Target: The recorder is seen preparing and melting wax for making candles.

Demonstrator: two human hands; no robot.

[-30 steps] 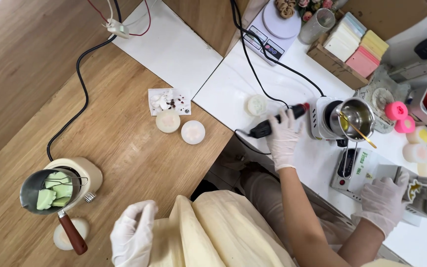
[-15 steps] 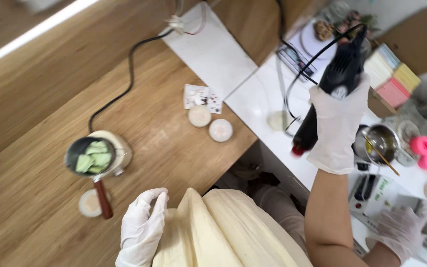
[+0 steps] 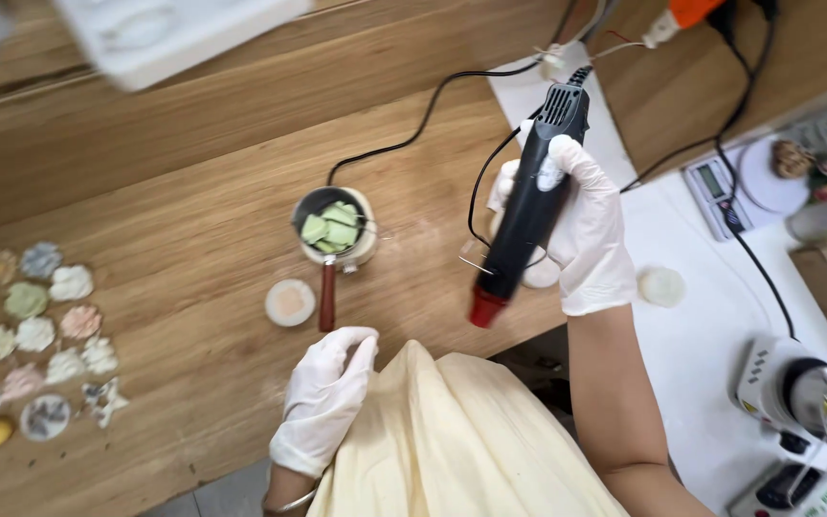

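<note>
At about nine o'clock, along the left edge of the wooden bench (image 3: 174,191), lies a cluster of small flower-shaped castings (image 3: 35,335) in pale green, pink, white and blue, with a yellow piece at the lower corner. Toward the centre, a small dark melting pot (image 3: 329,228) sits on a cream warmer, holding flat green chunks; its reddish-brown handle (image 3: 326,299) points toward six o'clock. Just beside that handle, at its nine o'clock, rests a round pale disc (image 3: 290,303).

Below the handle's end, the left hand (image 3: 325,400), in a white glove, lies against the edge of a pale yellow apron (image 3: 452,440); its grip is released, fingers loosely extended, grasping nothing and not touching the handle.

At about one o'clock from the pot, the right hand (image 3: 581,235), also gloved in white, has its grip clenched round a black heat gun (image 3: 528,206). The tool is held above the bench, tilted, its red nozzle pointing down toward seven o'clock and its vented rear toward twelve. A black cord runs from it across the wood.

Further right, on a white surface, lie a round white disc (image 3: 661,285), a digital scale (image 3: 729,191) at two o'clock, and a white heating plate with a metal cup (image 3: 815,393) at four o'clock.
</note>
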